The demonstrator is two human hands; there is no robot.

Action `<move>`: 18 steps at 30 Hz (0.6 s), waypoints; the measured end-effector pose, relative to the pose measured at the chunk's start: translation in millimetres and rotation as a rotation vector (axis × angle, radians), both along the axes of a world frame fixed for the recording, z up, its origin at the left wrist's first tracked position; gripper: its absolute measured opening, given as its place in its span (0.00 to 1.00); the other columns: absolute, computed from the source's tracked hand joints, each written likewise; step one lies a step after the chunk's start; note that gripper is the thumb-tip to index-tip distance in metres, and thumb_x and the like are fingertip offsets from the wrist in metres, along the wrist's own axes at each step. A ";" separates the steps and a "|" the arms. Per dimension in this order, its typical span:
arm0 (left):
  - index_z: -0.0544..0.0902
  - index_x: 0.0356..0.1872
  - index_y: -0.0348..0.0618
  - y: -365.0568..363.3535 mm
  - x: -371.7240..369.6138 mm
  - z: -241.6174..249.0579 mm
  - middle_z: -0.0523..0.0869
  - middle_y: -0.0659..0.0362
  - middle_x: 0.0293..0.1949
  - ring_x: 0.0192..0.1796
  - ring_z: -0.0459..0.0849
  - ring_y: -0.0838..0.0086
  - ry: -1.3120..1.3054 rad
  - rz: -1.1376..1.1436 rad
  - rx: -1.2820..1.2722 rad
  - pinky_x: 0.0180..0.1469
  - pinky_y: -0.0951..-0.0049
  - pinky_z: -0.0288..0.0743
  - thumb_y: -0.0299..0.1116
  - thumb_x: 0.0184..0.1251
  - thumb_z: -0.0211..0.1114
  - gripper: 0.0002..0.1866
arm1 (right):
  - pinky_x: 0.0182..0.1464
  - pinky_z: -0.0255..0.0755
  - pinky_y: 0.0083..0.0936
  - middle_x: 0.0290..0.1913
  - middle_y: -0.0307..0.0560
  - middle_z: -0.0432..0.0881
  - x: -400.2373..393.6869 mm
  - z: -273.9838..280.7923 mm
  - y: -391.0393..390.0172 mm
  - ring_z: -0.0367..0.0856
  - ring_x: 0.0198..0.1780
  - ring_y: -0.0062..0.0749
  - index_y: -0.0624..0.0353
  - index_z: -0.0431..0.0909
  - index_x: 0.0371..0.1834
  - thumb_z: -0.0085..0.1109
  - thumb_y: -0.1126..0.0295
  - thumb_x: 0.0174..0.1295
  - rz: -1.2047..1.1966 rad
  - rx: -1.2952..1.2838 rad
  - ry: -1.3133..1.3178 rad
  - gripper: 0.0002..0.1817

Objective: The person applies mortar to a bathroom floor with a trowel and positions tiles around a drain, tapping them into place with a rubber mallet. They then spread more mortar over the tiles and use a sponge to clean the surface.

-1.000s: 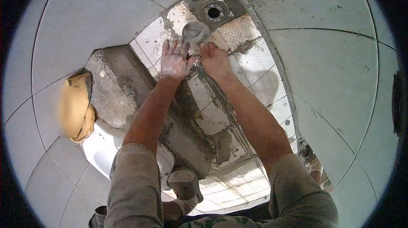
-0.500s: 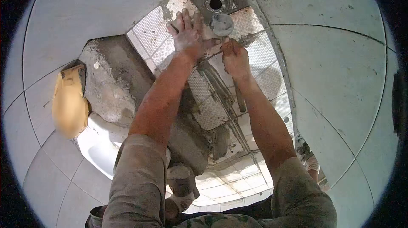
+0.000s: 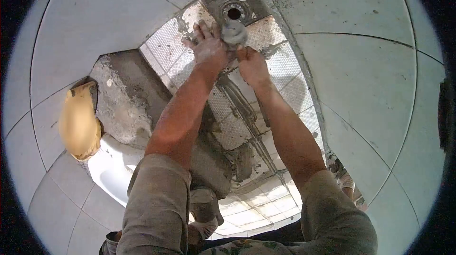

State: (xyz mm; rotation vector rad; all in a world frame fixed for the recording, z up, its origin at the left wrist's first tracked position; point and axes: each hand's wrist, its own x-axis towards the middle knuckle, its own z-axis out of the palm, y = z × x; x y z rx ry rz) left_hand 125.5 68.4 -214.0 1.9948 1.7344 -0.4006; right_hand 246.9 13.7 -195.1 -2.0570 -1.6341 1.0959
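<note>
My left hand (image 3: 210,50) lies flat with fingers spread on a small-patterned floor tile (image 3: 172,31) smeared with grey mortar. My right hand (image 3: 251,65) is closed around the handle of a mallet (image 3: 235,33), whose pale, round head sits just beyond my fingers. The lower end of the handle shows beneath my right forearm. Right beyond the mallet head is a round floor drain (image 3: 233,13) with a dark hole, set in grey mortar.
A rough concrete block (image 3: 124,107) stands at the left beside a yellow object (image 3: 80,122) and a white ceramic fixture (image 3: 110,167). Large pale wall tiles (image 3: 361,69) curve around the floor. Mortar specks dot the wall near the drain.
The view has shifted a little, so the drain and tiles appear lower and further left. The mallet head now sits nearer my left hand; both hands keep their hold and pose.
</note>
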 end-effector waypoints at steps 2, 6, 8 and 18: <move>0.49 0.75 0.41 3.0 -1.2 -5.9 0.42 0.37 0.76 0.77 0.41 0.40 -0.030 0.027 0.029 0.63 0.18 0.36 0.63 0.53 0.66 0.56 | 0.47 0.72 0.50 0.41 0.67 0.80 -4.5 1.4 5.1 0.79 0.45 0.64 0.69 0.76 0.38 0.47 0.64 0.70 -0.088 -0.041 0.004 0.16; 0.55 0.75 0.48 -2.8 -1.5 -2.4 0.44 0.41 0.76 0.77 0.41 0.43 0.089 -0.055 0.022 0.64 0.19 0.34 0.64 0.64 0.54 0.45 | 0.53 0.72 0.55 0.47 0.71 0.79 0.5 -30.4 2.7 0.78 0.47 0.70 0.65 0.77 0.44 0.35 0.56 0.74 0.101 -0.051 -0.028 0.24; 0.56 0.74 0.49 1.9 -0.9 0.6 0.45 0.41 0.76 0.77 0.42 0.42 0.122 -0.078 0.016 0.64 0.19 0.34 0.63 0.65 0.53 0.43 | 0.47 0.75 0.49 0.42 0.66 0.79 -0.1 -33.9 0.9 0.80 0.43 0.62 0.66 0.76 0.44 0.43 0.64 0.67 0.122 0.061 -0.105 0.16; 0.54 0.75 0.47 1.9 -17.0 -13.2 0.49 0.47 0.76 0.78 0.47 0.53 0.173 -0.164 0.045 0.70 0.30 0.39 0.59 0.64 0.54 0.43 | 0.35 0.79 0.43 0.38 0.58 0.78 -2.8 -33.7 -7.7 0.82 0.36 0.53 0.68 0.73 0.47 0.51 0.74 0.61 0.366 0.273 -0.361 0.13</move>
